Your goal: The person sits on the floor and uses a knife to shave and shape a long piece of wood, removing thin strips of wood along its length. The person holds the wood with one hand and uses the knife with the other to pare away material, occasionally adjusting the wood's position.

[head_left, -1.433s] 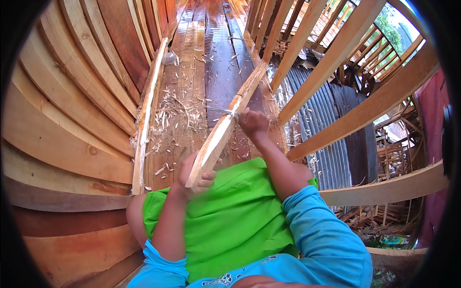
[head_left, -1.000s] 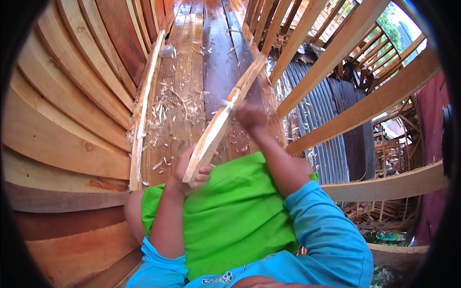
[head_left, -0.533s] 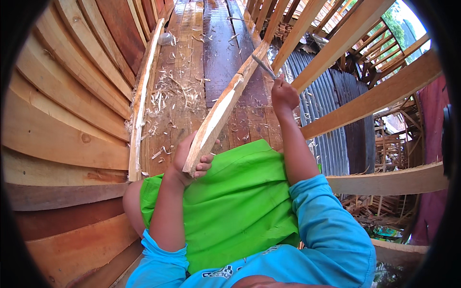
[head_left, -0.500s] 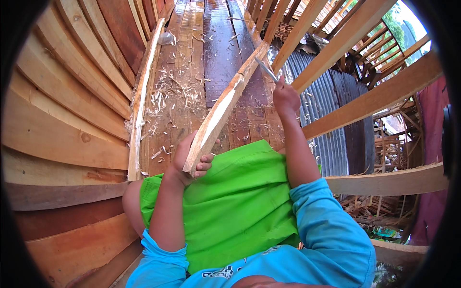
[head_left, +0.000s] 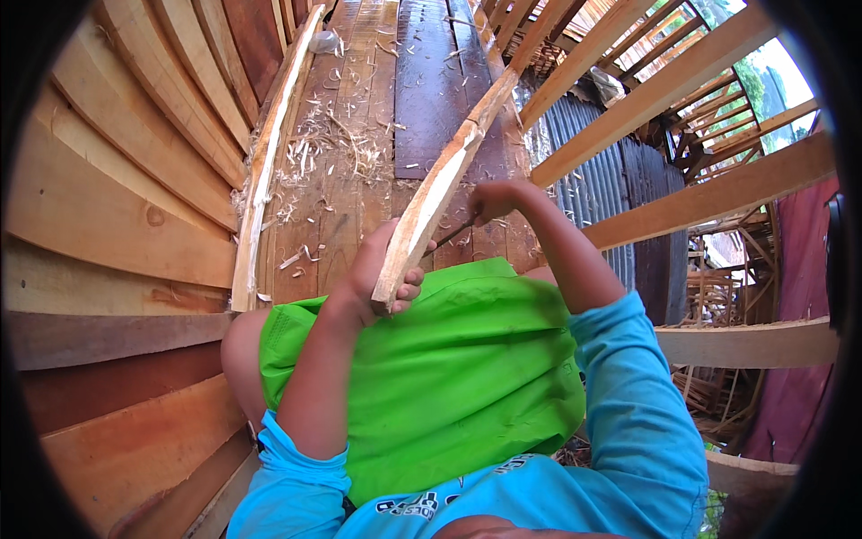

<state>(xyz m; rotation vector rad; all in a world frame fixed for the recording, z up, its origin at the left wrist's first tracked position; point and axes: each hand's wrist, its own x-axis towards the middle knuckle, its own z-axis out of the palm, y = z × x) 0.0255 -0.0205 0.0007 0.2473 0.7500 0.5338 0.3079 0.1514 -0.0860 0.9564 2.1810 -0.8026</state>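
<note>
Wood strip shaved by hand: keep the near end braced

Wood strip (head_left: pixel 440 184) runs from the frame's centre toward the upper middle, its near end clamped in the left hand (head_left: pixel 377 278), fingers wrapped around it just above the green shorts (head_left: pixel 440 377). To its right, the right hand (head_left: pixel 498 199) is closed around a thin dark blade or tool (head_left: pixel 453 235) whose tip meets the strip's edge. Good work here, I judge, means shallow strokes along the grain and a firm hold low down. Shavings (head_left: pixel 328 148) litter the plank floor (head_left: pixel 431 81) in the upper middle; a second long strip (head_left: pixel 269 162) lies along the curved planking (head_left: pixel 117 180) at left.
</note>
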